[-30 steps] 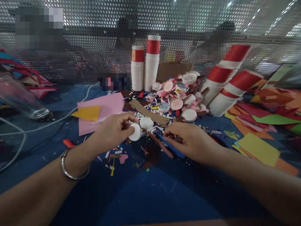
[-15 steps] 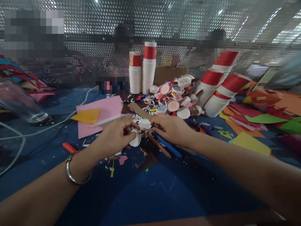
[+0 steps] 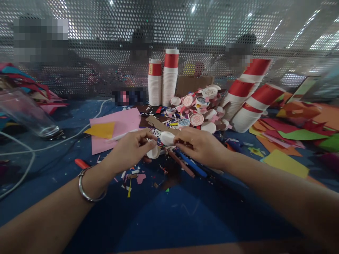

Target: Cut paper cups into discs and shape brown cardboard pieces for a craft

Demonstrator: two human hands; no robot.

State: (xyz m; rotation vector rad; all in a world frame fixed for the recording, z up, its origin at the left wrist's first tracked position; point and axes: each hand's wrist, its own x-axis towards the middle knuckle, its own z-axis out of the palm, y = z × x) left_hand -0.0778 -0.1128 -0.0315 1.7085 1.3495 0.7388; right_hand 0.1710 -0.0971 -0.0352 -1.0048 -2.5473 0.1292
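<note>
Thumb and fingers of my left hand (image 3: pixel 128 150) pinch a small white cup bottom (image 3: pixel 153 153) with a low rim, tilted on its side. My right hand (image 3: pixel 202 145) grips the edge of another white cup bottom (image 3: pixel 167 138), its pale round face turned partly up; its fingertips are partly hidden. The two pieces are close together just above the scraps. Below my right hand lie a blue pen (image 3: pixel 192 165) and a brown stick (image 3: pixel 182 164). Beyond the hands is a heap of cut cup bottoms (image 3: pixel 196 119), some with printed red or blue marks.
Stacked red-and-white paper cups (image 3: pixel 171 77) stand behind, with leaning stacks (image 3: pixel 246 114) at right. Pink paper (image 3: pixel 124 121), a glass (image 3: pixel 39 123) and a white cable (image 3: pixel 31 165) lie left. Colored paper (image 3: pixel 287 163) spreads right. A perforated metal screen (image 3: pixel 92 42) rises behind the table.
The right hand's cup bottom has lifted slightly and tilted more. The left hand still pinches its piece, turned a little. The whole view has shifted slightly.
</note>
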